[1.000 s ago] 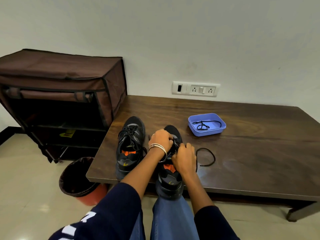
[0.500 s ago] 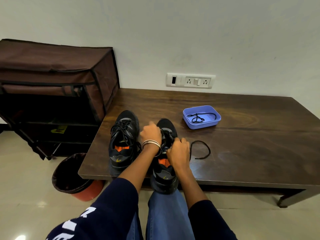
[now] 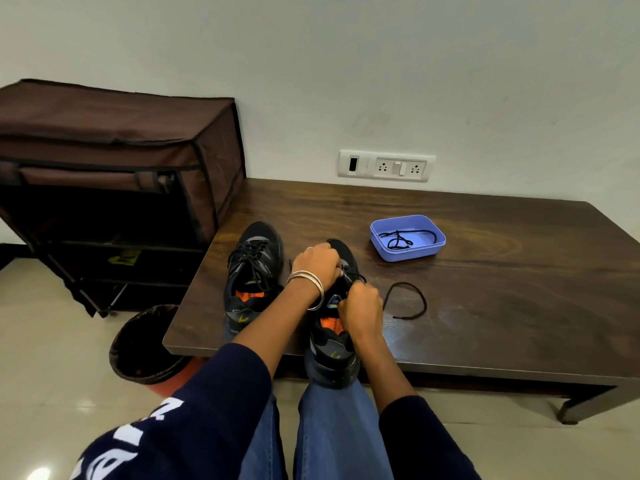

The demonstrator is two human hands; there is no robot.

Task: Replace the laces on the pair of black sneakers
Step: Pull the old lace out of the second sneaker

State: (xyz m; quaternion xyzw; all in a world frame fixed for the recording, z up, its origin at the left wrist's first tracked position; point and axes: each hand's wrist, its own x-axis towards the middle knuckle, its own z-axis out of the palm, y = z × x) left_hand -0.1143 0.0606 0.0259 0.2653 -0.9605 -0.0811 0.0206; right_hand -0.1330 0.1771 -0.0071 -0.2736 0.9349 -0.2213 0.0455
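from the head camera, two black sneakers with orange insoles stand side by side near the front edge of the dark brown wooden desk (image 3: 485, 289). the left black sneaker (image 3: 252, 275) is fully laced and stands free. the right black sneaker (image 3: 334, 341) overhangs the desk edge at its heel. the left hand (image 3: 317, 263), with silver bangles at the wrist, curls its fingers over the sneaker's upper and pinches the thin black lace (image 3: 353, 274) there. the right hand (image 3: 360, 306) sits closed just behind it, gripping the same lace. a loose dark lace (image 3: 420, 299) curves on the desk just right of that hand. farther back, a shallow lilac plastic tray (image 3: 407, 252) holds another black lace (image 3: 398, 239).
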